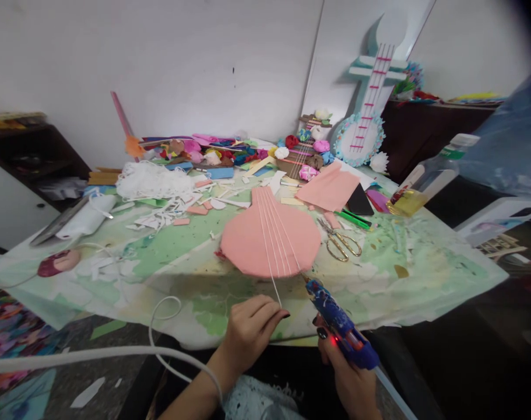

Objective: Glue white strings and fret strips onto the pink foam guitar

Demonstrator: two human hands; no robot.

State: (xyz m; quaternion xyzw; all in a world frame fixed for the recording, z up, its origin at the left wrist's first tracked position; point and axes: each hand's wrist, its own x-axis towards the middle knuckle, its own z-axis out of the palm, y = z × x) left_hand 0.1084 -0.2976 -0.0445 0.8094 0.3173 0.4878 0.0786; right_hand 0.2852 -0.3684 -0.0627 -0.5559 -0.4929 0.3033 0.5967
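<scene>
A pink guitar-shaped craft piece (265, 236) lies on the green-stained table cover (178, 245), with several white strings running down its length. My left hand (250, 332) pinches the loose end of one white string (275, 290) just below the pink body's near edge. My right hand (350, 373) grips a blue hot glue gun (339, 324), its nozzle touching the pink body's near right edge where the strings end. A red light glows on the gun.
Gold-handled scissors (342, 245) lie right of the pink piece. A pink sheet (331, 186), a glue bottle (427, 181), paper scraps, white string pile (154, 178) and paper flowers crowd the back. A finished turquoise guitar (368, 111) leans on the wall. A white cable (160, 350) loops near my left arm.
</scene>
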